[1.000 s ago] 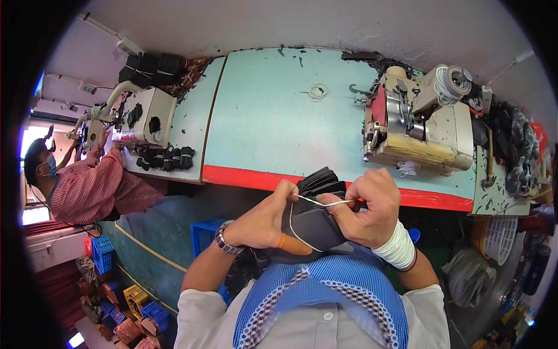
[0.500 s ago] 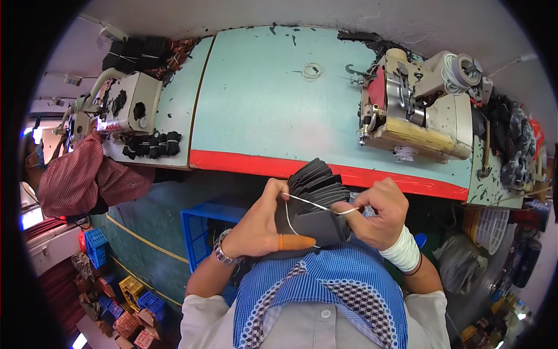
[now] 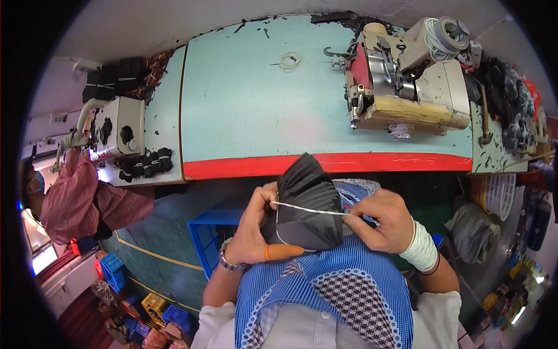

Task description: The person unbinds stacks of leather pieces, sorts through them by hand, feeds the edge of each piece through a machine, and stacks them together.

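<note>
A thick stack of dark cloth pieces (image 3: pixel 305 189), layered like pages, is held against my apron, tilted with its fanned edges toward the table. My left hand (image 3: pixel 247 235) grips its left side, an orange cover on the thumb pressing along the bottom. White string (image 3: pixel 308 208) runs taut across the stack from my left fingers to my right hand (image 3: pixel 388 224). My right hand pinches that string between thumb and forefinger, to the right of the stack. More string loops down the stack's left side to the thumb. White cord wraps my right wrist (image 3: pixel 419 247).
A pale green table (image 3: pixel 250 110) with a red front edge lies ahead, bearing a sewing machine (image 3: pixel 407 87) and a coil of white string (image 3: pixel 289 61). A blue crate (image 3: pixel 200 232) stands below left. At far left a person in a checked top (image 3: pixel 70 198) sits by another machine (image 3: pixel 119 128).
My right hand has moved rightward and slightly down, drawing the string out longer across the stack. The stack has turned a little. The whole view has shifted too.
</note>
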A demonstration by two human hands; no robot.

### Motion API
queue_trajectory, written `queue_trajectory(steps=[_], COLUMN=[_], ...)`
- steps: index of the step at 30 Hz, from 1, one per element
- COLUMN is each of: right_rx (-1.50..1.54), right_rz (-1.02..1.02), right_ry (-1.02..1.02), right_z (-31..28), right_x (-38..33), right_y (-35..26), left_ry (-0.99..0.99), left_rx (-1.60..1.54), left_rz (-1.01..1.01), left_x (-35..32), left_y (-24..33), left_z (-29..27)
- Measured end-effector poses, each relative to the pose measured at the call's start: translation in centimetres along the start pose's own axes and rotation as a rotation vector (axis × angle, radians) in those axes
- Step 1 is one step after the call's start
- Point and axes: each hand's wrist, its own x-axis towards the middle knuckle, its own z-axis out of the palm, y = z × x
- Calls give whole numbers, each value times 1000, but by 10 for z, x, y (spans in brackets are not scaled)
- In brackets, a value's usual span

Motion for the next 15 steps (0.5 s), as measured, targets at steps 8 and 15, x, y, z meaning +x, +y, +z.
queue_trajectory(steps=[8, 15], right_rx=[409, 499], right_rz=[367, 488], right_ry=[67, -191], right_z=[-21, -35], right_x=[46, 24], right_y=[-13, 6], left_ry=[-222, -197], left_rx=[228, 166], left_rz=[45, 123], left_x=[25, 21], left_y=[14, 6], left_z=[-3, -2])
